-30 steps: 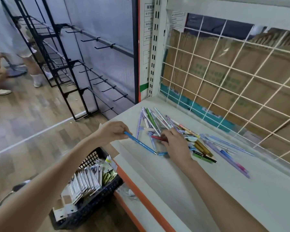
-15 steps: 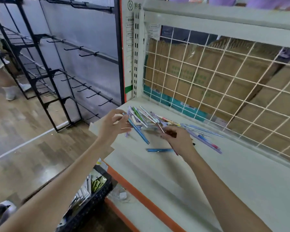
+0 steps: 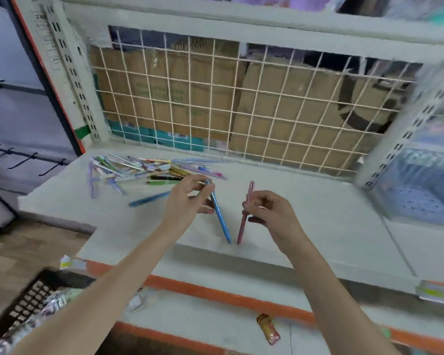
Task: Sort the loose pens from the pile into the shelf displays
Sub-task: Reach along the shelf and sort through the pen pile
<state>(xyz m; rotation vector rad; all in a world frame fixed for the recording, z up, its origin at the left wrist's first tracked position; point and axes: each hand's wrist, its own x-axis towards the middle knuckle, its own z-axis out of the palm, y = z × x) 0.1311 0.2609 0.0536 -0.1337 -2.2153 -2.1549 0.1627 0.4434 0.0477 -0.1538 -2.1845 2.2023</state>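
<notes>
Nearest the camera, a black basket (image 3: 23,303) of packaged goods is sitting on the floor at lower left, and a small brown wrapper (image 3: 268,329) is lying on the lower shelf board, both out of the way of the work.

Above them, both hands are hovering over the white shelf (image 3: 318,226). The left hand (image 3: 187,203) is pinching a blue pen (image 3: 219,219) near its top between thumb and fingertips, its grip closed on the barrel. The right hand (image 3: 269,213) is pinching a pink pen (image 3: 244,219) the same way. The two pens are hanging tip-down and leaning towards each other, apart but nearly meeting at their tips, probably so they can be compared and told apart before each goes to its own display.

Farther back, another blue pen (image 3: 149,199) is lying loose on the shelf, just short of the pile of pens (image 3: 144,169) that is sprawling against the wire grid (image 3: 241,106). At far right, blurred clear display trays (image 3: 426,185) are standing past the upright; that upright is likely something to reach around.
</notes>
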